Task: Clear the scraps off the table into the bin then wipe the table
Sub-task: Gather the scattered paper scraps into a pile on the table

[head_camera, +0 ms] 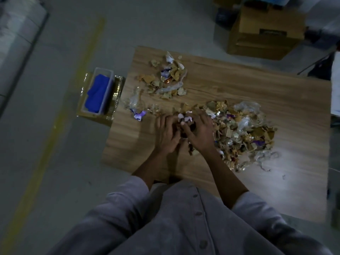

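Note:
Torn brown paper, clear plastic and purple wrapper scraps cover the wooden table (276, 100). A big heap of scraps (241, 133) lies right of my hands; a smaller heap (168, 78) lies farther back. My left hand (166, 133) and my right hand (197, 131) meet at the table's middle, fingers curled round a clump of scraps (184, 119) between them. A purple wrapper (139, 115) lies loose to the left. The clear bin (108, 89) stands on the floor left of the table, with a blue cloth (96, 92) inside.
A foil-lined cardboard box (117, 92) sits under the bin beside the table's left edge. Stacked cardboard boxes (265, 32) stand beyond the table's far side. A yellow line (73, 85) runs along the grey floor on the left.

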The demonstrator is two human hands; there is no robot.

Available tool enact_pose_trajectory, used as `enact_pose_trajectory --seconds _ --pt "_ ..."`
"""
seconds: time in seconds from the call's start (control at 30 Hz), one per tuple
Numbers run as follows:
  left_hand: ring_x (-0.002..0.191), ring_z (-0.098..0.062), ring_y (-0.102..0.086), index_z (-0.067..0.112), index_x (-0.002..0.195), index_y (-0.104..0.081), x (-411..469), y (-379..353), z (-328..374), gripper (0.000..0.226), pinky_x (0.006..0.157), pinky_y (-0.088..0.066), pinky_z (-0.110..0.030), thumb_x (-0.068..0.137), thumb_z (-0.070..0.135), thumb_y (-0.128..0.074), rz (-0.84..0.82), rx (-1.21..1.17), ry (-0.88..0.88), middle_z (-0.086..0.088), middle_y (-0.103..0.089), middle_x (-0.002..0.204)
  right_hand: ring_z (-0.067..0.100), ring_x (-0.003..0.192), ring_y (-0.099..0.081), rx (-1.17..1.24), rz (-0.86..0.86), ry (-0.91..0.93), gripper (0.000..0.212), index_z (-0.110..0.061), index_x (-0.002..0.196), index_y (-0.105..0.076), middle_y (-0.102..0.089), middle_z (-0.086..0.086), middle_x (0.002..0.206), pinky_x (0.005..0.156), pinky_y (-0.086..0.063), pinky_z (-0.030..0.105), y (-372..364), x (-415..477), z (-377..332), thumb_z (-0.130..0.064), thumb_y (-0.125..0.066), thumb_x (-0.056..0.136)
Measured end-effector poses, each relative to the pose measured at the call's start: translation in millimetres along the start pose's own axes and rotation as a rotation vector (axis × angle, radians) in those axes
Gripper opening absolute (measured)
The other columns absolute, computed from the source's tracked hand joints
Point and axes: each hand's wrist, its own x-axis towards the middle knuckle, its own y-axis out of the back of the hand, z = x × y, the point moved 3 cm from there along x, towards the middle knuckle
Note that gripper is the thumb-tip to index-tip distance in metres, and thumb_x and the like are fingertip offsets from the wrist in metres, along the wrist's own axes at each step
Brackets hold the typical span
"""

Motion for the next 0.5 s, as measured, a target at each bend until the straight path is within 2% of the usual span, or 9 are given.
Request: enact_pose_trajectory --seconds 0.07,0.13,0.23,0.33,0.4,0.5 --pt "0.138 -0.034 -0.033 0.014 0.137 -0.051 8.0 18.0 -28.7 0.059 0.117 -0.027 -0.054 0.089 0.050 -0.050 0.119 0.147 0.113 -0.015 -0.044 0.145 0.034 0.133 -0.050 -0.032 -0.042 0.054 0.046 -0.012 0.128 -0.067 -0.060 0.015 0.137 0.110 -0.040 0.046 -22.1 4.5 -10.4 -0.045 -0.065 0.095" --pt "0.146 -0.039 -0.021 0.020 0.149 -0.041 20.0 35.4 -52.5 0.072 0.119 -0.021 -0.057 0.088 0.057 -0.055 0.199 0.234 0.219 -0.019 -0.028 0.158 0.035 0.136 -0.048 -0.061 -0.085 0.098 0.052 -0.010 0.130 -0.065 -0.058 0.015 0.141 0.113 -0.039 0.046 -40.6 11.6 -24.2 -0.049 -0.062 0.096" --pt "0.151 -0.043 -0.007 0.031 0.157 -0.025 49.3 54.8 -85.6 0.090 0.121 -0.013 -0.061 0.084 0.073 -0.056 0.231 0.278 0.327 -0.021 -0.006 0.165 0.038 0.142 -0.042 -0.101 -0.125 0.102 0.064 -0.013 0.137 -0.061 -0.049 0.015 0.152 0.115 -0.036 0.051 -66.2 32.0 -38.9 -0.060 -0.055 0.094" --pt "0.152 -0.045 -0.006 0.030 0.158 -0.028 80.9 56.9 -110.7 0.094 0.120 -0.014 -0.063 0.082 0.079 -0.055 0.210 0.249 0.317 -0.024 -0.004 0.165 0.040 0.147 -0.033 -0.157 -0.104 0.047 0.071 -0.018 0.142 -0.057 -0.038 0.016 0.159 0.114 -0.034 0.056 -81.7 64.2 -40.9 -0.067 -0.052 0.090" --pt "0.153 -0.042 -0.006 0.030 0.157 -0.030 98.9 52.2 -121.7 0.089 0.120 -0.016 -0.063 0.085 0.077 -0.055 0.204 0.217 0.281 -0.021 -0.005 0.166 0.040 0.152 -0.022 -0.146 -0.098 -0.035 0.076 -0.028 0.150 -0.048 -0.027 0.014 0.165 0.117 -0.026 0.061 -86.4 91.3 -36.3 -0.073 -0.051 0.088" --pt "0.153 -0.039 -0.009 0.027 0.156 -0.031 117.6 47.5 -135.0 0.083 0.121 -0.018 -0.059 0.090 0.072 -0.052 0.297 0.086 0.297 -0.017 -0.009 0.167 0.039 0.155 -0.009 -0.111 -0.073 -0.127 0.082 -0.041 0.155 -0.033 -0.015 0.010 0.169 0.119 -0.014 0.068 -84.0 137.2 -28.2 -0.074 -0.059 0.085"
